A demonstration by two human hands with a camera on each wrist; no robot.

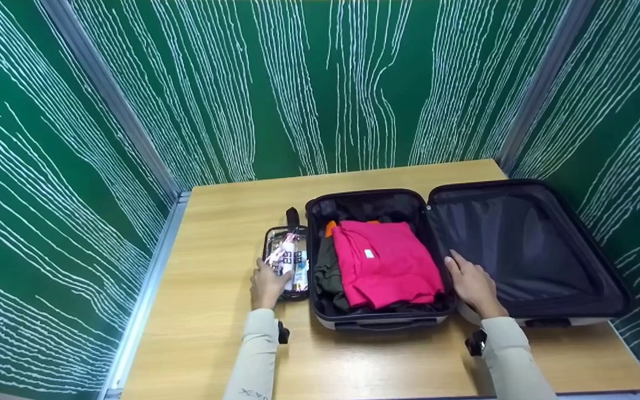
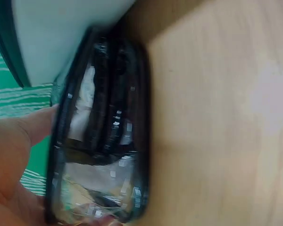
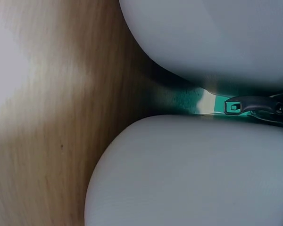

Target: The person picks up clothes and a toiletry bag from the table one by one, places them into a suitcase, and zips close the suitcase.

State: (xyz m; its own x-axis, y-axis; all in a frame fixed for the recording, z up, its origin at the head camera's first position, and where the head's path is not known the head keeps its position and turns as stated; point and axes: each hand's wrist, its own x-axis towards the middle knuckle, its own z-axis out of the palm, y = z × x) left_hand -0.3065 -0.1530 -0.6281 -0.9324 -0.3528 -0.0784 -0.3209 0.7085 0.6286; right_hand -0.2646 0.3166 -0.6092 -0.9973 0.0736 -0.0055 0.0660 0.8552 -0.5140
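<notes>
A clear toiletry pouch with black trim and small tubes inside is at the suitcase's left side. My left hand grips its left edge; in the left wrist view the thumb lies along one side and a fingertip shows at the bottom. The open suitcase has a folded pink garment on top in its left half, with a dark green garment beside it. My right hand rests, fingers extended, at the inner rim between the two halves. The right wrist view hides that hand.
The suitcase's lid half lies open to the right on the wooden table. Green walls with white streaks stand behind and at both sides. A black zip pull shows between the pale shells.
</notes>
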